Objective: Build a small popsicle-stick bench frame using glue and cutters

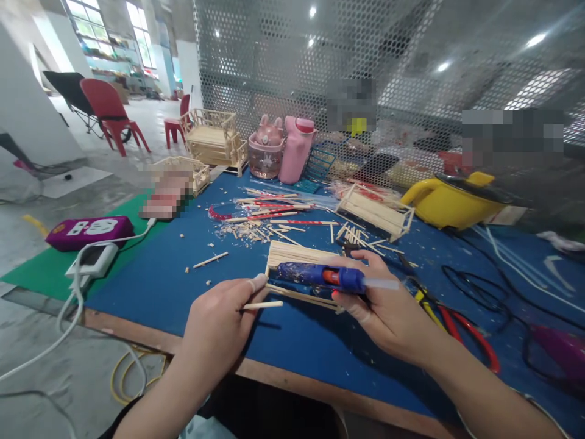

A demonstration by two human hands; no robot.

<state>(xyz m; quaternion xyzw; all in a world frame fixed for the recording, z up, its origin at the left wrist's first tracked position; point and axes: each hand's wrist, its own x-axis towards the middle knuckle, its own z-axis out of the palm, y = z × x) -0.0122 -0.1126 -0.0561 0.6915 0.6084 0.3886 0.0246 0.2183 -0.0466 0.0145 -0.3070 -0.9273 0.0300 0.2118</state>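
My right hand [384, 305] is wrapped round a blue hot glue gun [301, 274], whose clear glue stick juts out at the back. The gun's nozzle points left, over the corner of a small frame of wooden sticks [297, 251]. My left hand [223, 311] pinches that frame's left corner between thumb and fingers. A loose short wooden stick [262, 305] also pokes out of the left hand's grip. Part of the stick frame is hidden behind the glue gun.
Cut sticks and scraps [251, 230] litter the blue table [155, 286]. A finished-looking stick model [375, 210] stands beyond. Red-handled pliers [475, 335], black cables and a yellow pot [452, 201] lie right. Left are a power strip [91, 231] and a phone [167, 195].
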